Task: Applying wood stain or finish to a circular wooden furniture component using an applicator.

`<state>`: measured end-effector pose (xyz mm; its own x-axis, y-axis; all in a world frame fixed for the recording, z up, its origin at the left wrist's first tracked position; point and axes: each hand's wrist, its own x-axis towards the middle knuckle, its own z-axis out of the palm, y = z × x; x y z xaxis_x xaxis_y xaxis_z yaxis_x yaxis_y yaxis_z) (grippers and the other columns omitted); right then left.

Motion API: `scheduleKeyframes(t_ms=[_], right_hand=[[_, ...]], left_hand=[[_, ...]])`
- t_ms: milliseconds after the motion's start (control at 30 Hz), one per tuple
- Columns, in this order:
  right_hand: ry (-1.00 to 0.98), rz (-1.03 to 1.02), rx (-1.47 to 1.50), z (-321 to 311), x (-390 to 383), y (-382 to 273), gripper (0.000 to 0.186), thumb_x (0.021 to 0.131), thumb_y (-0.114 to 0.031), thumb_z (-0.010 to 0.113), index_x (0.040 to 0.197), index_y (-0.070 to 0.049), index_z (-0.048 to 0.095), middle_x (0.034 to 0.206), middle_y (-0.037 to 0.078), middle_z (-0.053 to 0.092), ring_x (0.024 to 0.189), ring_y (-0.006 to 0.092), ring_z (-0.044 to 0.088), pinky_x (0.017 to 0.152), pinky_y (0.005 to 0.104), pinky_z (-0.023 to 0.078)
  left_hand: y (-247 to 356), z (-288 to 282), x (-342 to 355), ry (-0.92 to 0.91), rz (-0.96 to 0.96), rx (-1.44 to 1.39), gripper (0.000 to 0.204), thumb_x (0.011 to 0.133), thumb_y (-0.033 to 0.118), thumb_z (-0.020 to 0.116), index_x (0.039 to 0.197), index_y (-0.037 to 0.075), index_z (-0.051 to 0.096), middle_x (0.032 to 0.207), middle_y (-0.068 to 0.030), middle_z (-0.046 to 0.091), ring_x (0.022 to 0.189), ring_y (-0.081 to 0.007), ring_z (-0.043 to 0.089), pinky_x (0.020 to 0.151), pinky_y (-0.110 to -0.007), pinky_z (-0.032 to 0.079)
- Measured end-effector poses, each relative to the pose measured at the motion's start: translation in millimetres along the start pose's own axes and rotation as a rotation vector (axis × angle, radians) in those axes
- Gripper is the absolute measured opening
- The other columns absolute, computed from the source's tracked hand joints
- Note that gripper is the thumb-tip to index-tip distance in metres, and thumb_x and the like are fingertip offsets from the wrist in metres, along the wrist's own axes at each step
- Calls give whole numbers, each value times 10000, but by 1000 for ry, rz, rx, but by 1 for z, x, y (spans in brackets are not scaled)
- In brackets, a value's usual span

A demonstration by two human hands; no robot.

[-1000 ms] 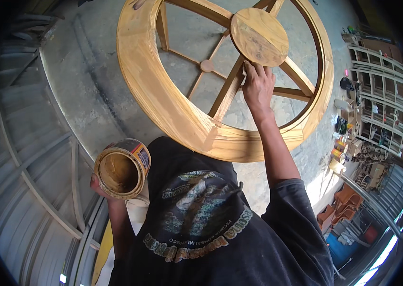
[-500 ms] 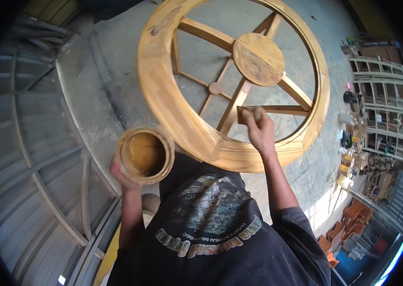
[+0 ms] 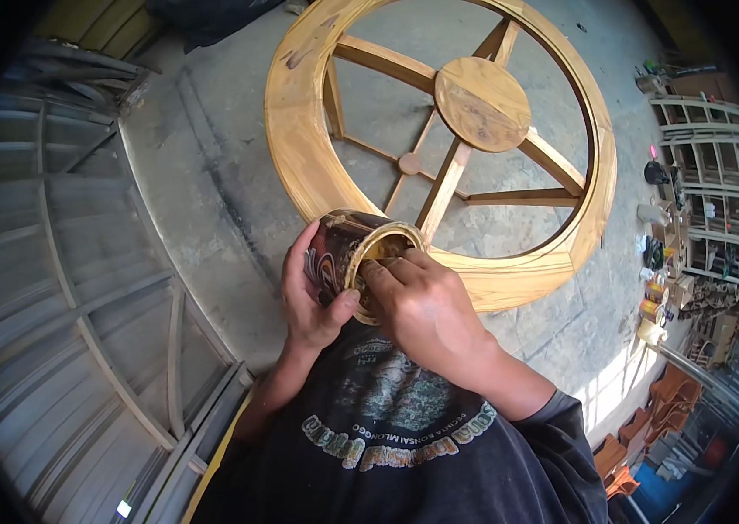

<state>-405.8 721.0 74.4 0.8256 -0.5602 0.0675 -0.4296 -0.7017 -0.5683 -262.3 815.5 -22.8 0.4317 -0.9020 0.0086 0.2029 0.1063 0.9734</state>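
A dark printed tin can (image 3: 327, 258) is tilted in front of my chest, its mouth facing right and smeared yellow-brown. My left hand (image 3: 310, 307) is wrapped round its side and lower rim. My right hand (image 3: 426, 307) reaches into the mouth with curled fingers; the can's rim hides the fingertips and anything they hold. Just beyond stands a round wooden table frame (image 3: 509, 284), its broad ring joined by spokes to a central wooden disc (image 3: 483, 103). Slanting legs and thin lower stretchers with a small round hub (image 3: 409, 163) show through the openings.
Grey concrete floor (image 3: 212, 113) surrounds the frame. Corrugated metal sheeting on a framework (image 3: 90, 288) runs along the left. Pale slatted wooden frames (image 3: 710, 166) and assorted containers line the right side, with orange-brown chairs (image 3: 666, 402) at lower right. A dark bundle (image 3: 208, 19) lies at the far left.
My right hand has moved from a leg inside the frame, where it held a small brown pad, back into the can. My left hand has brought the can rightward and tipped it.
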Motion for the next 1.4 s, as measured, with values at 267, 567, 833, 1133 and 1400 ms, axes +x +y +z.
scheduleKeyframes(t_ms=[267, 567, 833, 1133, 1400], right_hand=[[210, 320, 184, -39, -21, 11, 166, 792, 4, 711, 951, 37, 674, 745, 165, 630, 661, 336, 617, 611, 383, 494], [20, 114, 160, -27, -18, 4, 160, 739, -37, 709, 877, 25, 657, 716, 174, 640, 691, 348, 630, 653, 423, 526], [33, 142, 299, 9, -22, 29, 167, 689, -6, 621, 824, 86, 654, 775, 279, 639, 751, 440, 655, 688, 471, 540], [-125, 215, 465, -46, -60, 50, 168, 734, 3, 658, 894, 51, 639, 791, 254, 616, 799, 411, 633, 710, 434, 516], [-4, 440, 1661, -5, -151, 150, 135, 996, -63, 562, 1108, 8, 538, 1034, 110, 676, 861, 207, 704, 738, 324, 594]], left_hand=[[-10, 1, -2, 67, 3, -44, 940, 808, 412, 698, 1480, -68, 249, 1402, -203, 443, 1295, -273, 456, 1107, -400, 352], [-1, 21, 5, 1, 70, -72, 1065, 768, 479, 751, 1497, -59, 191, 1423, -207, 413, 1304, -291, 450, 1121, -413, 341], [-2, 34, -1, -84, 159, 49, 1146, 716, 537, 813, 1475, -96, 234, 1377, -209, 442, 1261, -286, 489, 1073, -404, 396], [-16, 52, -19, 23, 23, 135, 951, 804, 461, 685, 1470, -81, 278, 1407, -207, 466, 1289, -288, 489, 1101, -411, 378], [-35, 94, -20, 503, -219, -449, 724, 913, 588, 373, 1467, 123, 411, 1440, -111, 496, 1331, -315, 480, 1078, -517, 433]])
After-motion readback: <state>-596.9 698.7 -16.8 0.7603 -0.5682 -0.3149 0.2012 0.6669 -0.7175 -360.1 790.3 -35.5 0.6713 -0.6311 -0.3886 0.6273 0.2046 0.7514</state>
